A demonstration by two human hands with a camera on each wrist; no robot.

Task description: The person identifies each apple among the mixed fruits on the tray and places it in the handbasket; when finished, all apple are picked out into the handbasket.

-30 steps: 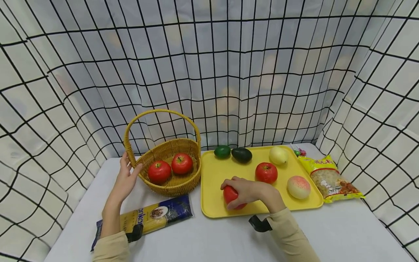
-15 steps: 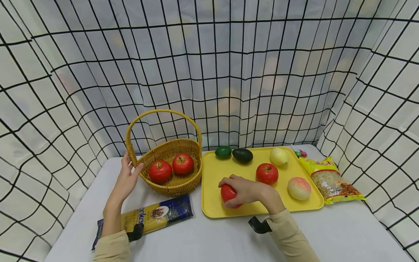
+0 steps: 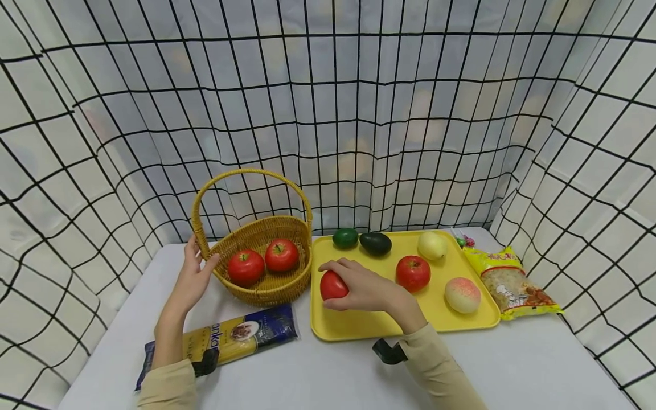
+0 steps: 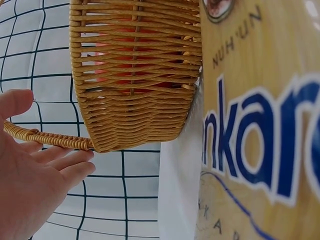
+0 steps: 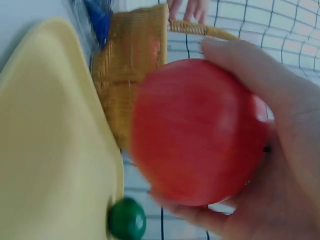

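Note:
My right hand (image 3: 361, 287) grips a red apple (image 5: 197, 132) with thumb and fingers round its sides, over the left part of the yellow tray (image 3: 353, 330). To the left stands a wicker basket (image 3: 266, 297) with a tall arched handle and two red apples (image 3: 282, 255) inside. My left hand (image 3: 192, 279) is at the basket's left side. In the left wrist view its fingers (image 4: 75, 160) lie nearly straight against the handle (image 4: 50, 139), with the thumb held apart from it. Another red apple (image 3: 413, 273) lies on the tray.
Also on the tray are a green fruit (image 3: 345, 238), a dark avocado (image 3: 376, 244), a yellow pear (image 3: 432, 245) and a peach (image 3: 463, 295). A pasta pack (image 3: 241, 336) lies before the basket, partly under my left forearm. A yellow food bag (image 3: 515, 285) lies right of the tray.
My right hand has raised the apple from the tray's front and carried it left toward the basket. My left hand stays at the basket handle.

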